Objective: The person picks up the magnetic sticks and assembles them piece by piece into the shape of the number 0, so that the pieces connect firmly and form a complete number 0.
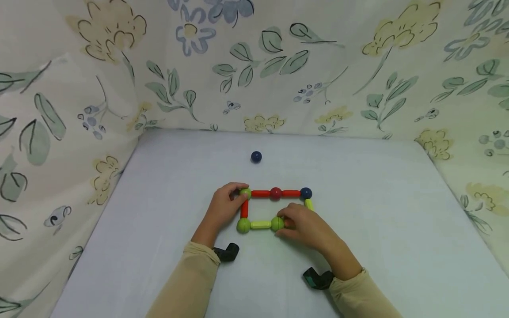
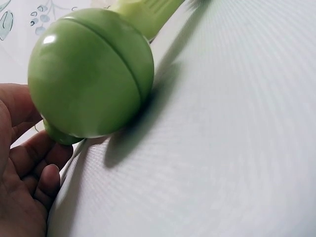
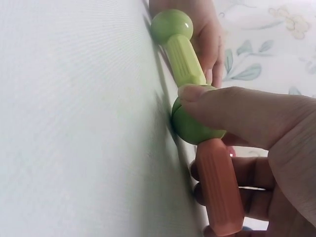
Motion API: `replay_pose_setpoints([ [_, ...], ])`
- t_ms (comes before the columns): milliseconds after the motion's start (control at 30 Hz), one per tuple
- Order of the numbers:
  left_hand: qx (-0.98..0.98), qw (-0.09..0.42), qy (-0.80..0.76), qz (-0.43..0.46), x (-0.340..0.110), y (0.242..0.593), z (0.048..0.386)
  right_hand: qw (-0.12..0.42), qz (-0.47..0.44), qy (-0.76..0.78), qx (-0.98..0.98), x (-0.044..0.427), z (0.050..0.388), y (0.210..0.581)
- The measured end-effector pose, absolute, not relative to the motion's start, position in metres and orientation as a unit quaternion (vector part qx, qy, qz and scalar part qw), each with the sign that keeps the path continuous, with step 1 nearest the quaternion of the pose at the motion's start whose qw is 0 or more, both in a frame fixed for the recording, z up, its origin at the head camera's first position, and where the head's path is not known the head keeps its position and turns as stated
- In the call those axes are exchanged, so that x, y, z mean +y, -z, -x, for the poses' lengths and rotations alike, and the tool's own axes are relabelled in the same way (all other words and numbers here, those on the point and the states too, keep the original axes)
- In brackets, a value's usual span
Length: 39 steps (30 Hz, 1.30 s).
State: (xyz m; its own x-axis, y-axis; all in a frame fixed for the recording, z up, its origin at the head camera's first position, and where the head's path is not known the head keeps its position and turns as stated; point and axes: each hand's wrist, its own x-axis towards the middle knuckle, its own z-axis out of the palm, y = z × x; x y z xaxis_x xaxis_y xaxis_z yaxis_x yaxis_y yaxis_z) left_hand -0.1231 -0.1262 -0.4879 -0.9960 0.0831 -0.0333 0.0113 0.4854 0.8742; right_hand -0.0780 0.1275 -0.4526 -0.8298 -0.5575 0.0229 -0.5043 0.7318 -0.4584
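Balls and short rods lie joined in a rectangle on the table. At its back left corner, my left hand (image 1: 222, 206) pinches a green ball (image 1: 247, 192). My right hand (image 1: 308, 227) pinches another green ball (image 1: 277, 224) on the front side, thumb on top in the right wrist view. An orange rod (image 3: 219, 190) extends from that ball beneath my right hand. A yellow-green rod (image 1: 260, 225) links it to the front left green ball (image 1: 243, 225). Red rods (image 1: 260, 193) and a red ball (image 1: 275, 193) form the back side, ending at a blue ball (image 1: 305, 193). My right hand hides the front right corner.
A loose dark blue ball (image 1: 256, 157) lies behind the rectangle. The white table (image 1: 179, 163) is bordered at the back and sides by flower-patterned cloth (image 1: 254, 101). A black wrist device (image 1: 228, 252) sits at each sleeve cuff.
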Motion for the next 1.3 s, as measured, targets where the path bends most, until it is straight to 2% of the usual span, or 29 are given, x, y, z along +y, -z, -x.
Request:
replay_pose_setpoints([
  [367,0.863,0.042,-0.502,-0.022,-0.1258,0.4868,0.124,0.052,0.303,0.218,0.926,0.1292,0.0781,0.4517],
  [667,0.86,0.035,-0.509,-0.022,-0.1257,0.4862,0.1249,0.076,0.258,0.23,0.935,0.1317,0.0811,0.4489],
  [1300,0.86,0.034,-0.508,-0.028,-0.1259,0.4889,0.125,0.049,0.287,0.233,0.928,0.1362,0.0821,0.4501],
])
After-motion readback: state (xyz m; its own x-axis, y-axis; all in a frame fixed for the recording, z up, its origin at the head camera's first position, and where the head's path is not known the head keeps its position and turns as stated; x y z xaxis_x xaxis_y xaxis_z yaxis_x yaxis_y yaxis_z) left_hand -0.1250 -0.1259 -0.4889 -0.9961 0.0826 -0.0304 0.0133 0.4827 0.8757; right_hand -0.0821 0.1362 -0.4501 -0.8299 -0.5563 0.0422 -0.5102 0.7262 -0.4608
